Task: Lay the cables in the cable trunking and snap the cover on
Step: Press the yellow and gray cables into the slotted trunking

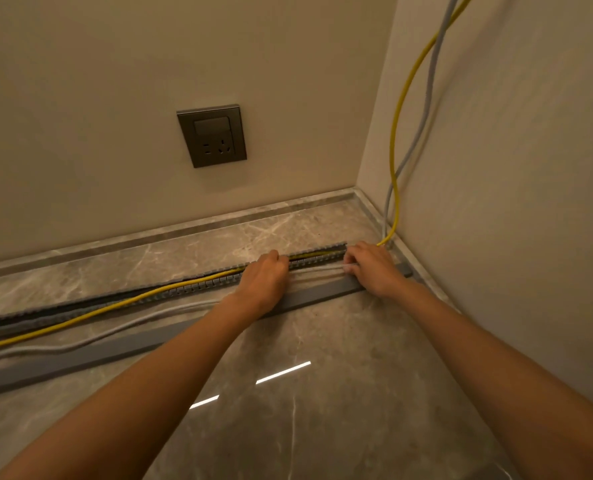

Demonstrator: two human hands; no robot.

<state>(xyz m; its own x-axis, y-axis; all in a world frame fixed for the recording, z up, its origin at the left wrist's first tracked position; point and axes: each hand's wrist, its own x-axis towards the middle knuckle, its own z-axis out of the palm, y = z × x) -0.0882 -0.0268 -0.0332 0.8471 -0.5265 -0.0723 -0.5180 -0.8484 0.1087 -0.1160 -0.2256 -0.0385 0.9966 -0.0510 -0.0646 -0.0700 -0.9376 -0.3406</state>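
In the head view the slotted cable trunking [191, 287] lies along the marble floor [323, 393] toward the far right corner, with the yellow cable [90, 315] seated in it only near the hands and the grey cable [122, 327] lying outside, between the trunking and the loose grey cover [80, 358] on the near side. The left hand [264, 282] presses down, fingers curled together over the channel, while the right hand [374, 268] is pinched on the grey cable just beside the trunking's right end. To do this well, I would anchor the cable at the corner end first, then feed it leftward bit by bit, keeping both cables flat below the slotted walls so the cover can snap on.
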